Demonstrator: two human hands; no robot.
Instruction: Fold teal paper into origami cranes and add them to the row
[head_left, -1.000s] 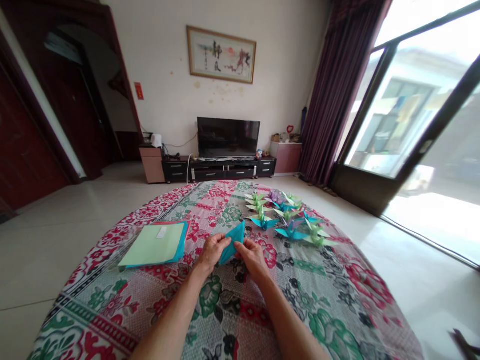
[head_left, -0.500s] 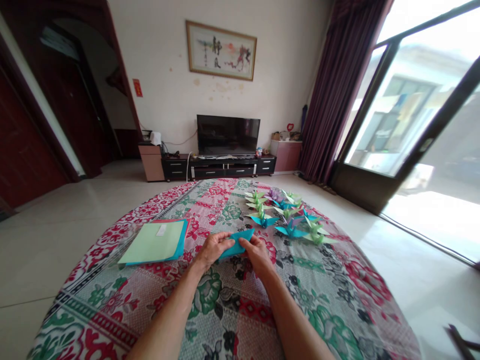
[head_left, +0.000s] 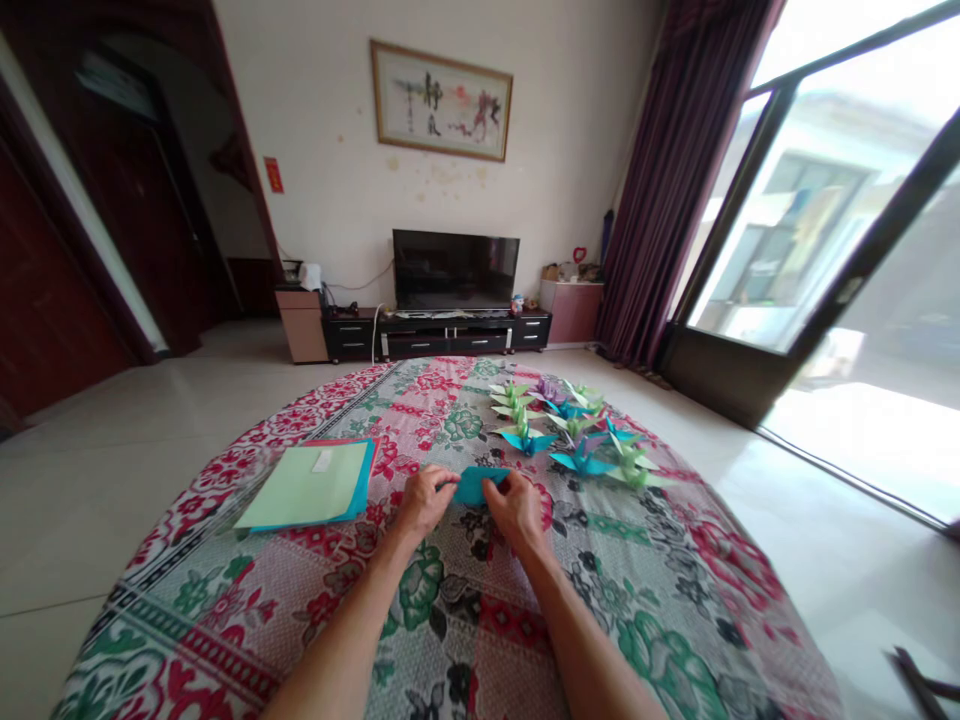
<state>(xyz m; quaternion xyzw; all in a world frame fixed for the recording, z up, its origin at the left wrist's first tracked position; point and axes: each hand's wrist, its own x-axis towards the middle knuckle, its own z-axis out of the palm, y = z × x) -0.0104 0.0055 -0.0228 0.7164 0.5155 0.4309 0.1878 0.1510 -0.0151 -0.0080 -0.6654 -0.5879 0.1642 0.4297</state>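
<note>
A small piece of folded blue paper (head_left: pixel 472 488) sits between two bare hands over a round, cloth-covered tabletop (head_left: pixel 315 625), midway between its left and right edges. The right hand (head_left: pixel 519 508) pinches the paper's right end; the left hand (head_left: pixel 426 497) has its fingertips at the left end, whether gripping I cannot tell. The paper is probably light, firmer where layered, easily creased; thumb and fingertips along its edges should suit it best.

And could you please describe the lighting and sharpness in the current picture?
Head view: daylight washes out the area beyond the glass door; the left doorway sits dim; the purple curtain leans outward, probably from lens distortion; the folded blue paper looks slightly soft.
</note>
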